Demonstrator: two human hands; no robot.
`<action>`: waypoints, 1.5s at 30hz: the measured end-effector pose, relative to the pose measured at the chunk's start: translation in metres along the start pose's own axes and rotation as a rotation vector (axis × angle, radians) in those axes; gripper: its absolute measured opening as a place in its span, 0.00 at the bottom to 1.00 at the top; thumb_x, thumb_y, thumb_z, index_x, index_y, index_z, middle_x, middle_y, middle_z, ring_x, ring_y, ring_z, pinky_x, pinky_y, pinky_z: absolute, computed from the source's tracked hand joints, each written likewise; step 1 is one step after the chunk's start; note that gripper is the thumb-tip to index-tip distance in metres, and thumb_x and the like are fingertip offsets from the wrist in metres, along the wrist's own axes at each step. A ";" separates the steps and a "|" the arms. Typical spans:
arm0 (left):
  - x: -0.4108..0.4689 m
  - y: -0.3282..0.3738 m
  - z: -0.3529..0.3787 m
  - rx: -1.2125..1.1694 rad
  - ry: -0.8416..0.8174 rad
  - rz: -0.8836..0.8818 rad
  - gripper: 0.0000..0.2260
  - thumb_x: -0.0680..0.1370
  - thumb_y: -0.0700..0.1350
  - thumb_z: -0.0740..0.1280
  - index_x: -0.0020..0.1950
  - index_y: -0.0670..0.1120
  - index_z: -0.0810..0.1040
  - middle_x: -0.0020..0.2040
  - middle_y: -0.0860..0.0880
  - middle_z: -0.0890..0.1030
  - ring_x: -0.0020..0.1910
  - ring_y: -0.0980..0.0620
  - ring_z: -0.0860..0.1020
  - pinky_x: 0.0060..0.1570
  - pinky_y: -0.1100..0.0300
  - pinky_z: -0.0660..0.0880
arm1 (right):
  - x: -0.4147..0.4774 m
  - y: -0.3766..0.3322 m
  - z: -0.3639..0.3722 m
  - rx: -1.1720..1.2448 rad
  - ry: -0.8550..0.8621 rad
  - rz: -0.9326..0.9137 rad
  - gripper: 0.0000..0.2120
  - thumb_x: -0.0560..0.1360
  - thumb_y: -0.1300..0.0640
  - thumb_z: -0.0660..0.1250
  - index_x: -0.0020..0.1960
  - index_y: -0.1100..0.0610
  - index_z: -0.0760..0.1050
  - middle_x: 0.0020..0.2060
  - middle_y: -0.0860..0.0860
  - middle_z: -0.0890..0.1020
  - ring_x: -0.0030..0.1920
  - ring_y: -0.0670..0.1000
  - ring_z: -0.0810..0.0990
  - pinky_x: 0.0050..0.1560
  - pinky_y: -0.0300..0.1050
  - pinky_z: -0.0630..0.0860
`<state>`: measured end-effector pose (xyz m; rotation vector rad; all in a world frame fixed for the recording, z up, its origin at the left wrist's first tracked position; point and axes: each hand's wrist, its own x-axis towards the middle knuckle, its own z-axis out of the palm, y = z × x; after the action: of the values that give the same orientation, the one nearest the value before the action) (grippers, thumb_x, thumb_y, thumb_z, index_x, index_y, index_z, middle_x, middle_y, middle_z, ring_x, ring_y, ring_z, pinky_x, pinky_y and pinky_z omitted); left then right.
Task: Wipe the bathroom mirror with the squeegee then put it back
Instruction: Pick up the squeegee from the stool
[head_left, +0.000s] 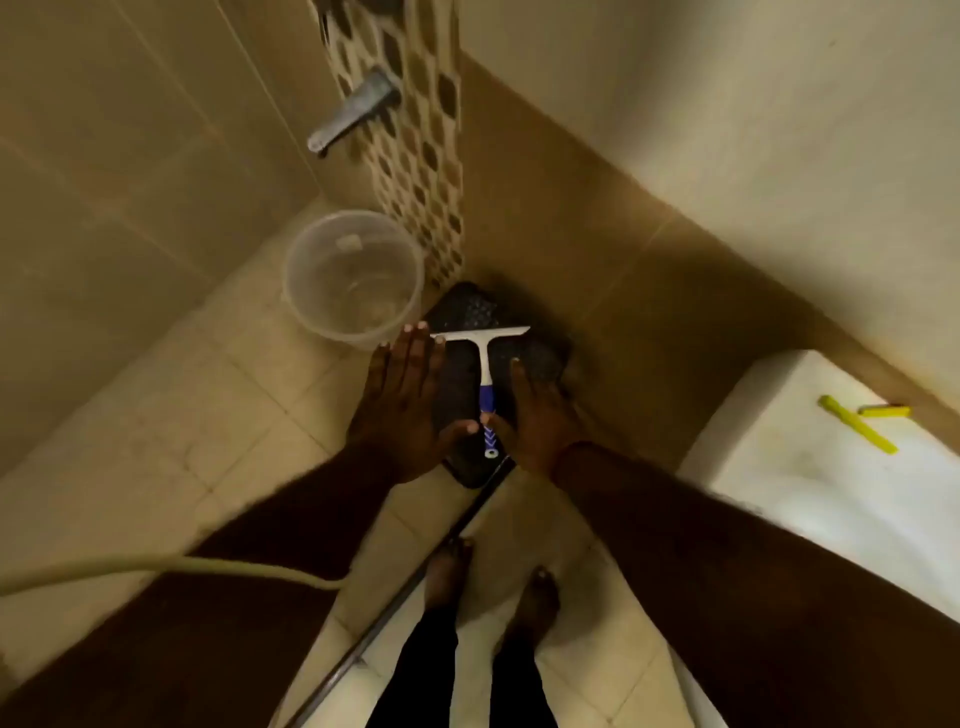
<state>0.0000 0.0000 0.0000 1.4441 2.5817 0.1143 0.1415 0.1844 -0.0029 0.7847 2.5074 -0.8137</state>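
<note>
A squeegee (484, 364) with a white blade and a blue and white handle lies on a black perforated stool (540, 358) in the corner of the bathroom floor. My left hand (410, 400) is spread flat to the left of the handle, fingers apart, its thumb tip close to the handle. On the other side of the handle my right hand (535, 415) is spread too, thumb tip beside the handle. Neither hand grips the squeegee. No mirror is in view.
A clear plastic bucket (353, 280) stands on the floor left of the stool, under a metal tap (358, 111) on the tiled wall. A white toilet tank (810, 457) with yellow items (860, 428) on it is at right. A pale hose (171, 569) crosses my left arm. My bare feet are below.
</note>
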 end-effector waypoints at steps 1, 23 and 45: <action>0.001 -0.001 0.010 0.012 -0.029 0.006 0.52 0.82 0.77 0.57 0.91 0.39 0.52 0.91 0.35 0.51 0.91 0.35 0.49 0.88 0.32 0.49 | 0.007 0.002 0.009 0.073 -0.022 0.039 0.46 0.84 0.38 0.66 0.89 0.58 0.45 0.87 0.59 0.56 0.86 0.62 0.54 0.85 0.58 0.55; 0.001 -0.005 0.127 0.010 -0.166 -0.059 0.53 0.81 0.79 0.52 0.91 0.41 0.44 0.91 0.35 0.45 0.91 0.36 0.43 0.89 0.34 0.43 | 0.112 0.006 0.109 0.538 -0.063 0.494 0.25 0.84 0.49 0.72 0.77 0.58 0.72 0.73 0.60 0.78 0.73 0.64 0.77 0.73 0.58 0.73; 0.009 0.022 -0.126 0.091 0.291 0.036 0.51 0.83 0.75 0.59 0.90 0.37 0.52 0.90 0.33 0.52 0.90 0.33 0.52 0.85 0.29 0.57 | -0.064 -0.072 -0.107 0.581 0.395 0.115 0.22 0.89 0.41 0.56 0.68 0.53 0.80 0.66 0.60 0.84 0.69 0.63 0.80 0.74 0.51 0.71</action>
<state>-0.0102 0.0220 0.1256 1.6138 2.8235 0.2305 0.1269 0.1786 0.1404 1.3796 2.5305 -1.5016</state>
